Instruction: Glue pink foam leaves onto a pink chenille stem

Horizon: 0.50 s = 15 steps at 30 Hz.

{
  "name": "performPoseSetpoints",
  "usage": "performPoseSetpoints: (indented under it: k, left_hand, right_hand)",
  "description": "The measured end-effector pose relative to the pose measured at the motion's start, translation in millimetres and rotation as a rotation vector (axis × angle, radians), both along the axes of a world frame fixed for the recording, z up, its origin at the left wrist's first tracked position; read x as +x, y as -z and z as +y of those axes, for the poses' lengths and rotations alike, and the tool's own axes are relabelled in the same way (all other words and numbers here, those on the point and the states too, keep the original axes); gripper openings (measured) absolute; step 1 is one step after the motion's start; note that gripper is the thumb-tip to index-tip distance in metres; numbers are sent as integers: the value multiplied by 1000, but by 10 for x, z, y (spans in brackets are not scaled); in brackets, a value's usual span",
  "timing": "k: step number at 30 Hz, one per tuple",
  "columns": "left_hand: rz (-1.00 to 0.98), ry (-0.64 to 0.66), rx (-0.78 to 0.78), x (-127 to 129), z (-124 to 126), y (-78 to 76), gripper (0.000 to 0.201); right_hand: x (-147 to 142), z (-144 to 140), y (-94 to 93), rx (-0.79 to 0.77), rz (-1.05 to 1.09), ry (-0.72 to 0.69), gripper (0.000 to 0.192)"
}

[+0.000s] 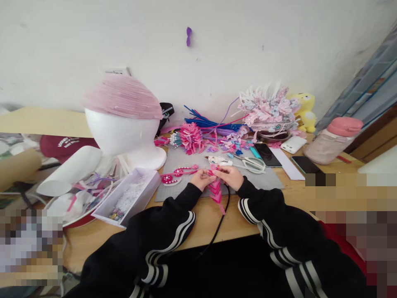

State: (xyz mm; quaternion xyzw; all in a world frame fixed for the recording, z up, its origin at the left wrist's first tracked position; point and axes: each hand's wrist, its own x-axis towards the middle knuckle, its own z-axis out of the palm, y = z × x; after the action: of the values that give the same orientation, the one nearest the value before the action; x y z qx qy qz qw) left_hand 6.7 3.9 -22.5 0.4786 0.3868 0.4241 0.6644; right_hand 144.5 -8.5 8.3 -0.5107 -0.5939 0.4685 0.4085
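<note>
A pink fuzzy pipe-cleaner piece (216,192), layered in V shapes with a tail at the bottom, hangs between my hands above the grey mat (182,159). My left hand (203,179) pinches its upper left side. From the other side, my right hand (230,176) has its fingers closed on the top of the same piece. Just behind my hands lie a white glue gun (218,160) and scissors with pale handles (254,164). A pink and white beaded ornament (171,179) rests left of my left hand.
A white foam head (124,130) with a pink cap stands left, behind an open box of clear beads (145,194). Pipe-cleaner flowers (190,138) line the back. Phones (268,155) and a pink-lidded bottle (328,142) are right. A black cord (218,227) crosses the table's front edge.
</note>
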Motion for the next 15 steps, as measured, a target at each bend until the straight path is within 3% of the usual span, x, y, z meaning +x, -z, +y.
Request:
performPoseSetpoints:
  k: [8,15]
  left_hand:
    - [65,-9,151,14,-52,-104,37]
    - [210,7,339,-84,72,-81,27]
  right_hand:
    - [13,31,6,-48,30,-5,34]
    - [18,3,-42,-68,-32,8,34]
